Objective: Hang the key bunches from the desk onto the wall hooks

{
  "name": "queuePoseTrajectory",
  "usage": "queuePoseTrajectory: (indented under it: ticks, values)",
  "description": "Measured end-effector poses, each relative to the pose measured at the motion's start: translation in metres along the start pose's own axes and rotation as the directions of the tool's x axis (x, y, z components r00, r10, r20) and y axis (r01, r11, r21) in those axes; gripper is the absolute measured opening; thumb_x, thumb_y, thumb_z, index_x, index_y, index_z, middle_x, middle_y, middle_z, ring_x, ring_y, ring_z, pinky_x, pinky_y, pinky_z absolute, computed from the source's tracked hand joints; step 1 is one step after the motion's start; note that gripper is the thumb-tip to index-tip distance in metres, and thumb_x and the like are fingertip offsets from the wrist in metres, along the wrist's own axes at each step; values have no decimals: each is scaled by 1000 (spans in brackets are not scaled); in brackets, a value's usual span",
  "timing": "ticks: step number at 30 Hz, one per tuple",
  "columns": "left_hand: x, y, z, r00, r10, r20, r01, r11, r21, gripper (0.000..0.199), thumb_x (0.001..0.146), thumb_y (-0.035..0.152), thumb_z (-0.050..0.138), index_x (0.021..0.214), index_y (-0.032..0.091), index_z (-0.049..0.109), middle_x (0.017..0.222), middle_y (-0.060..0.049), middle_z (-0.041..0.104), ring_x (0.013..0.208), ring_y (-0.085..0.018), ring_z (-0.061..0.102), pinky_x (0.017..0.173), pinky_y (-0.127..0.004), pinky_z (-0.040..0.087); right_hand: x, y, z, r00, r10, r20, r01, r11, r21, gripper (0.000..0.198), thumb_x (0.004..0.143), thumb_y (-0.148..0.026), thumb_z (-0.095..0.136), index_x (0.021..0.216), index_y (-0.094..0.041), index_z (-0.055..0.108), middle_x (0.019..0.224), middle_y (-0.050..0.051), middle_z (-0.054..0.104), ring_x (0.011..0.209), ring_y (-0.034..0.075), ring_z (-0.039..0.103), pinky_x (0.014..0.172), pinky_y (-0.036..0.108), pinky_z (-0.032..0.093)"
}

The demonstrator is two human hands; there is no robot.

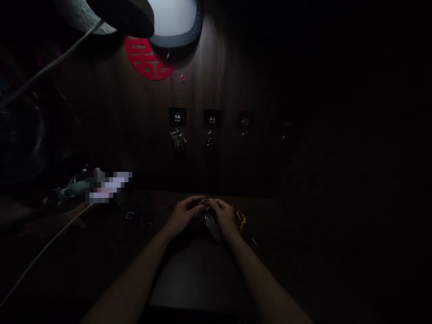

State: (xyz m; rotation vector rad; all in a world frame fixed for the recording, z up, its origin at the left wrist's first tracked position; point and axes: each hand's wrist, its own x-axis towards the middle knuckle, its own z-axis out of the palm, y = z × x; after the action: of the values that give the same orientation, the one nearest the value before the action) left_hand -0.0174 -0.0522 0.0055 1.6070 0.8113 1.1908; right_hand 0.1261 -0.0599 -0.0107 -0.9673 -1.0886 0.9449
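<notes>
In the dim head view, my left hand (185, 215) and my right hand (223, 217) meet over the dark table. Their fingertips pinch a small shiny metal ring (204, 202), probably a key ring. Below it, a pale grey rounded object (212, 228) shows between my hands; whether it hangs from the ring or lies on the table, I cannot tell. A red and yellow cord-like bundle (241, 220) lies just right of my right hand, which partly covers it. Fine detail at the fingertips is lost in the dark.
Keys (177, 138) hang from a wall hook (177, 118); a dark item hangs beside them. Left on the table are a loose ring (130, 215), small metal bits (146, 222) and a lit, blurred-out screen (110, 188) with a white cable (50, 240). A lamp (175, 22) is overhead.
</notes>
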Motion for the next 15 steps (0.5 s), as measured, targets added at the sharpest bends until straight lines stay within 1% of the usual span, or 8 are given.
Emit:
queuePoseTrajectory:
  ticks: [3,8,12,15]
  values:
    - [1,-1,-1,998,-33,-44,31,999,-40,31,73,34,62,100,18,65,104,-6,68,96,-21,61,85,-32,47,0,-2,0,1000,16,18,-17,999,38,30,67,-47,60,67,-18,66,62,-1,64,62,15,55,61,25,40]
    - [1,1,-2,993,-68,-99,58,993,-99,35,70,35,65,99,17,63,99,-7,68,90,-19,62,80,-30,48,0,-4,1,999,35,35,-38,997,68,31,65,-48,62,69,-18,66,63,0,64,63,15,56,62,25,41]
    - [3,0,-2,981,-82,-173,50,982,-184,39,68,34,67,103,18,61,97,-6,67,86,-17,62,77,-28,48,0,-2,0,999,18,28,-18,1000,-7,27,62,-44,66,64,-18,63,61,-2,60,62,13,53,60,23,38]
    - [3,0,-1,980,-82,-184,45,979,-198,36,68,33,67,101,18,61,96,-5,67,86,-16,62,78,-28,48,-1,-3,0,998,-20,53,24,996,-82,24,63,-41,66,64,-18,63,64,-2,60,65,13,53,63,23,39]
